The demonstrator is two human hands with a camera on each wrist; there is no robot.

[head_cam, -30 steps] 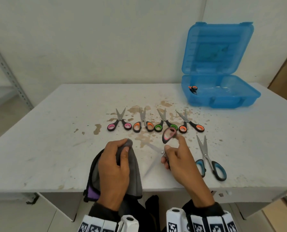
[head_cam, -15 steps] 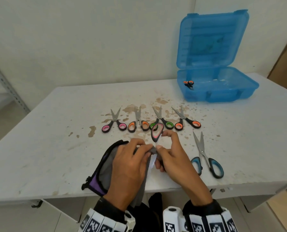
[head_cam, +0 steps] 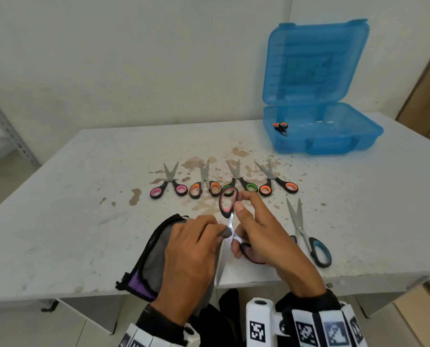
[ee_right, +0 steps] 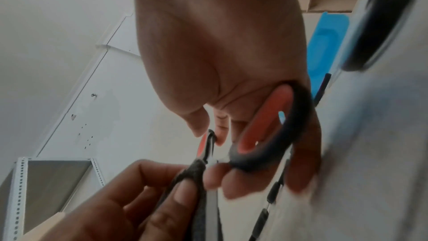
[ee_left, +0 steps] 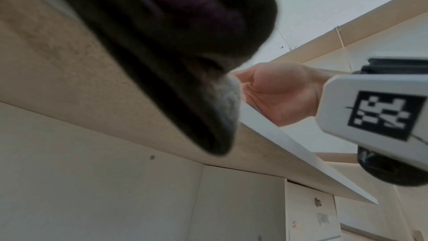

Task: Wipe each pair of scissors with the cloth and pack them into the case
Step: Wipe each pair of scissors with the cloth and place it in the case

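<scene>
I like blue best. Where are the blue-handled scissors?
In the head view, the blue-handled scissors lie on the table, just right of the right hand, near the front edge.

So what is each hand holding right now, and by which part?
Right hand holds the red-and-black-handled scissors by their handle loops. Left hand holds the grey cloth, pinching a fold onto the blade.

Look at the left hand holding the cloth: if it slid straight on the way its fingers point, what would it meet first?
Probably the red-handled scissors: the left hand pinches the cloth against their blade, fingers pointing at the right hand that holds them. Depth is hard to judge.
</scene>
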